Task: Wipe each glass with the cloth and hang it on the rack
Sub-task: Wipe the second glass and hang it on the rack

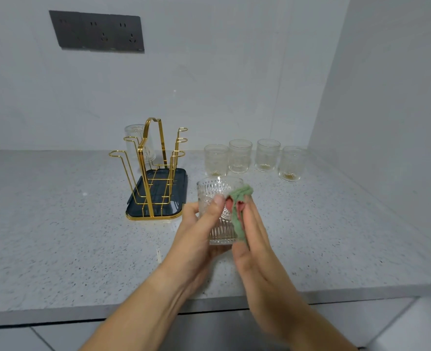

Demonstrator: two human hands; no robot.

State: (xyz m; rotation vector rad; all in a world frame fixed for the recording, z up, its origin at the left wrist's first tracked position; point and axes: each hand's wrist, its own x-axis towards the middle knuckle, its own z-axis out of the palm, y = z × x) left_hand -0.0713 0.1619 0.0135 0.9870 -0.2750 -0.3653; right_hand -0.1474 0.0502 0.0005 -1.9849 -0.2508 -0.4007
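Nearest me, my left hand is wrapped round the patterned glass. My right hand lies straight-fingered against its right side, pressing the green cloth onto the wall and over the rim, so I judge this glass is mid-wipe. Next I would need to turn it mouth-down and carry it forward and left of the left hand to a free prong of the gold rack, where one hung glass sits at the back; beyond the hands, four waiting glasses stand in a row on the counter.
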